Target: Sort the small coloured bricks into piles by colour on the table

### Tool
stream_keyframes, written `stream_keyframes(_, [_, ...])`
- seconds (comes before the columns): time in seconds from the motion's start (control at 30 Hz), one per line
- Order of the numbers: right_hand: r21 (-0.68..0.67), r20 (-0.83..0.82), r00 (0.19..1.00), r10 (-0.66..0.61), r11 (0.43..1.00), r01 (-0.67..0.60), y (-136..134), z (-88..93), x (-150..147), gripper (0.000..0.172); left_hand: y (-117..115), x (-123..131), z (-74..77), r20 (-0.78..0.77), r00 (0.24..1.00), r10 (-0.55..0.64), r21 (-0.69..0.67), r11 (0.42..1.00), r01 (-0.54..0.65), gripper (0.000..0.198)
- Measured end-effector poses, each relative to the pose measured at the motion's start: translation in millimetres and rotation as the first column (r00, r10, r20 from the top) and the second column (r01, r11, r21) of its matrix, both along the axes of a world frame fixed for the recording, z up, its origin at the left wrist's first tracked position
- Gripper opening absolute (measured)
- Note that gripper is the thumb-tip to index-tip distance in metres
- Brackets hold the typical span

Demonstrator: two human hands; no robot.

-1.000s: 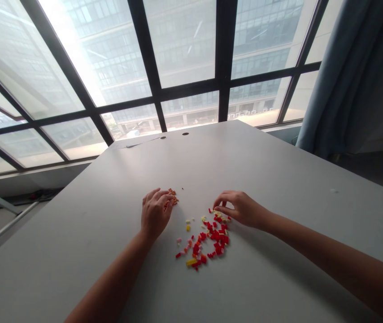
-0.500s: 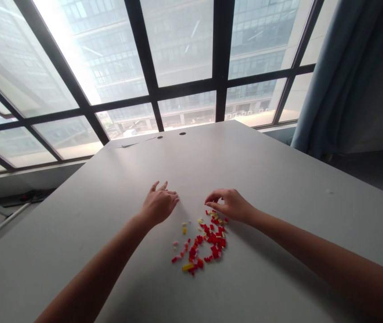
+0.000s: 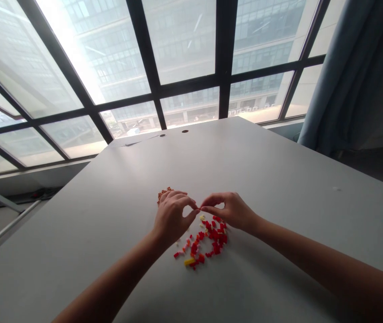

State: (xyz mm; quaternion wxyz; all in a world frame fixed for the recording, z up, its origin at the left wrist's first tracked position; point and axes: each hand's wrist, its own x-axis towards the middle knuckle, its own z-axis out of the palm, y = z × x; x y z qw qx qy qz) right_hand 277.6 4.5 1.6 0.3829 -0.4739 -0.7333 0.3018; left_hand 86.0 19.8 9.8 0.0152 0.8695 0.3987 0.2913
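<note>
My left hand (image 3: 174, 214) and my right hand (image 3: 230, 210) meet fingertip to fingertip above the table. Both pinch a tiny red brick (image 3: 199, 208) that sits between their thumbs and forefingers, mostly covered by them. Under and in front of them lies a loose pile of small toy bricks (image 3: 216, 235), mostly red, with some orange, pink and pale yellow. A longer yellow brick (image 3: 189, 261) rests at the pile's near edge. Behind my left fingers an orange-brown, bumpy cluster (image 3: 164, 193) shows in part; my hand hides the rest.
The white table (image 3: 279, 179) reaches to large dark-framed windows (image 3: 223, 80). Two round holes sit by its far edge, near a thin flat sheet (image 3: 132, 144). A blue-grey curtain (image 3: 329, 89) hangs at the right. A small pale scrap (image 3: 337, 189) lies right of my arm.
My left hand has moved right and closed into a pinch, meeting my right hand's fingertips. The orange-brown cluster has come into sight behind it. The view has shifted slightly.
</note>
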Motion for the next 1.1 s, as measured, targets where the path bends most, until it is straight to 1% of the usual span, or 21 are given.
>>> stream_keyframes(0.07, [0.027, 0.049, 0.999, 0.008, 1.0, -0.01, -1, -0.6, 5, 0.013, 2, -6, 2.9, -0.012, 0.999, 0.032, 0.042, 0.999, -0.032, 0.005])
stream_keyframes(0.17, [0.074, 0.237, 0.971, 0.041, 0.995, -0.06, -2, -3.4, 15, 0.01, 11, -26, 3.5, -0.031, 0.985, 0.169, 0.153, 0.975, -0.163, 0.006])
stream_keyframes(0.23, [0.101, 0.386, 0.922, 0.019, 0.993, -0.063, -2, -5.5, 19, 0.01, 19, -43, -0.4, -0.044, 0.96, 0.277, 0.211, 0.942, -0.262, 0.005])
stream_keyframes(0.3, [0.131, 0.493, 0.869, -0.034, 0.991, -0.036, -3, -7.1, 21, 0.009, 27, -58, -7.0, -0.079, 0.932, 0.354, 0.258, 0.91, -0.324, 0.006])
stream_keyframes(0.4, [0.142, 0.561, 0.825, -0.065, 0.99, -0.019, -4, -8.0, 20, 0.01, 32, -71, -15.9, -0.135, 0.894, 0.427, 0.302, 0.877, -0.373, 0.006])
stream_keyframes(0.47, [0.131, 0.572, 0.818, -0.063, 0.991, -0.016, -4, -7.8, 20, 0.014, 31, -71, -18.5, -0.138, 0.884, 0.446, 0.31, 0.868, -0.389, 0.016])
stream_keyframes(0.53, [0.107, 0.58, 0.814, -0.046, 0.994, -0.02, -4, -7.4, 20, 0.016, 24, -67, -18.9, -0.122, 0.895, 0.428, 0.303, 0.875, -0.377, 0.022])
stream_keyframes(0.67, [0.057, 0.594, 0.804, -0.029, 0.998, -0.006, -4, -6.6, 19, 0.013, 2, -52, -19.1, -0.05, 0.946, 0.321, 0.285, 0.912, -0.295, 0.015])
stream_keyframes(0.73, [0.056, 0.576, 0.816, -0.043, 0.998, 0.013, -4, -5.8, 18, 0.012, -9, -45, -20.2, -0.021, 0.968, 0.252, 0.281, 0.93, -0.236, 0.013])
stream_keyframes(0.83, [0.034, 0.451, 0.891, -0.047, 0.999, 0.035, -2, -3.6, 14, 0.012, -22, -35, -20.3, 0.029, 0.983, 0.18, 0.266, 0.947, -0.181, 0.009])
stream_keyframes(0.9, [-0.026, 0.306, 0.951, -0.04, 0.998, 0.05, -3, -2.1, 10, 0.015, -28, -28, -18.5, 0.077, 0.989, 0.126, 0.264, 0.954, -0.142, 0.007])
stream_keyframes(0.97, [-0.124, 0.156, 0.988, -0.01, 0.992, 0.03, -5, -1.2, 5, 0.022, -33, -23, -16.1, 0.125, 0.99, 0.067, 0.283, 0.954, -0.101, 0.007])
stream_keyframes(1.03, [-0.208, 0.046, 0.999, 0.018, 0.978, -0.008, -10, -0.9, -2, 0.028, -37, -19, -14.4, 0.161, 0.986, 0.038, 0.307, 0.948, -0.086, 0.004])
stream_keyframes(1.1, [-0.235, -0.009, 1.0, 0.025, 0.972, -0.026, -15, -0.8, -10, 0.031, -39, -17, -14.0, 0.184, 0.982, 0.038, 0.314, 0.945, -0.096, 0.003])
